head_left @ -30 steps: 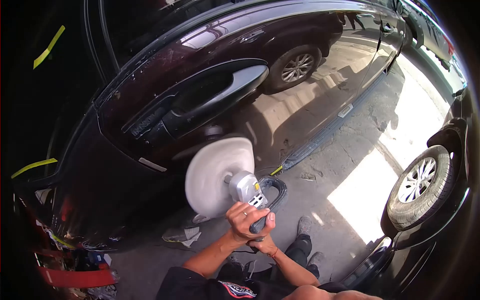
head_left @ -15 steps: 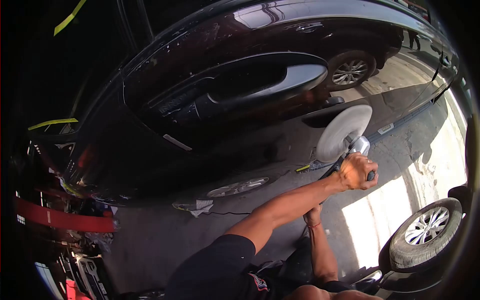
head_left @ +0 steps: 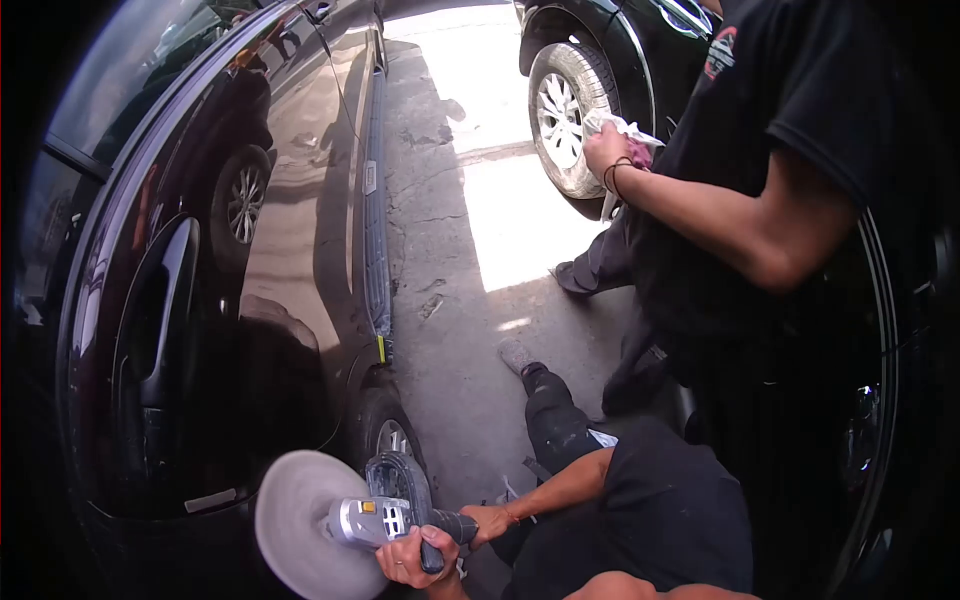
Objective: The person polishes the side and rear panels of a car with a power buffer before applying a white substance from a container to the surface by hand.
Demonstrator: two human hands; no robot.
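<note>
Gripping polisher (head_left: pixel 372 520) in left hand (head_left: pixel 408 560), right hand (head_left: pixel 488 522)

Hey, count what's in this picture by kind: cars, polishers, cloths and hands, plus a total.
Cars: 2, the dark car and the black car
Polishers: 1, the polisher
Cloths: 1, the cloth
Hands: 3, the left hand, the right hand, the co-worker's hand
Total: 7

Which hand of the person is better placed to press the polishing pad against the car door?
Probably the left hand: it grips the polisher nearer the pad, close to the car door. The right hand holds its rear end, farther back.
</note>
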